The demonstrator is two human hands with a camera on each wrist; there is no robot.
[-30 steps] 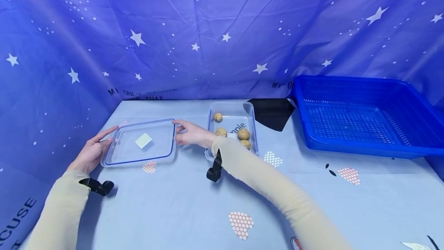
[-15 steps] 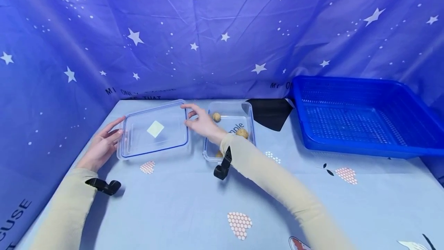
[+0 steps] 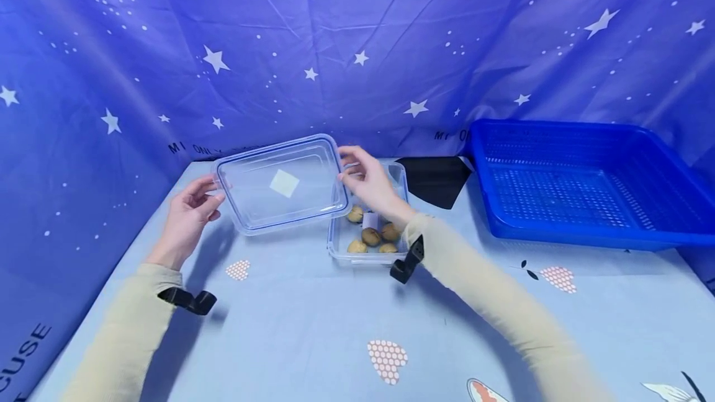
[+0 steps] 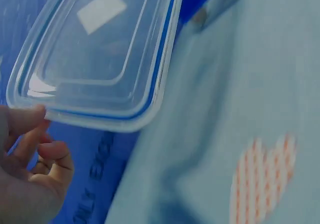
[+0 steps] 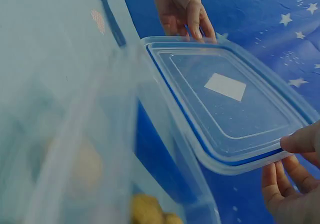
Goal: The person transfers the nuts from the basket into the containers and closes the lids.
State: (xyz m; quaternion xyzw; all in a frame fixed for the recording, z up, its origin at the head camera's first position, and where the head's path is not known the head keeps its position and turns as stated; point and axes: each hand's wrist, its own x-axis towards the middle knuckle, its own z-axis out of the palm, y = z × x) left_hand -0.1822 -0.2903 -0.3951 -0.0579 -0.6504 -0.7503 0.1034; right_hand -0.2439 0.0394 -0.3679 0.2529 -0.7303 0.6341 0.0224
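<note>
A clear plastic lid (image 3: 262, 194) with a blue seal and a pale square sticker is held up and tilted, raised off the table. My left hand (image 3: 190, 219) pinches its left edge between thumb and fingers. At the opposite edge my right hand (image 3: 371, 185) pinches it, as the right wrist view also shows. Beneath my right hand and wrist stands a clear plastic container (image 3: 334, 247) with several walnuts (image 3: 371, 237) and a small white piece (image 3: 370, 221) inside. The lid's right corner overlaps the container's left side in the head view.
A large blue perforated basket (image 3: 570, 237) stands at the back right. A black patch (image 3: 438, 180) lies on the cloth between container and basket. The table wears a light blue cloth (image 3: 290, 327) with heart prints. A purple star-patterned curtain (image 3: 335, 104) hangs behind.
Both hands have lifted the lid off the cloth, carried it right and away from me, and tilted it up, bringing its right end over toward the container. More walnuts now show there.
</note>
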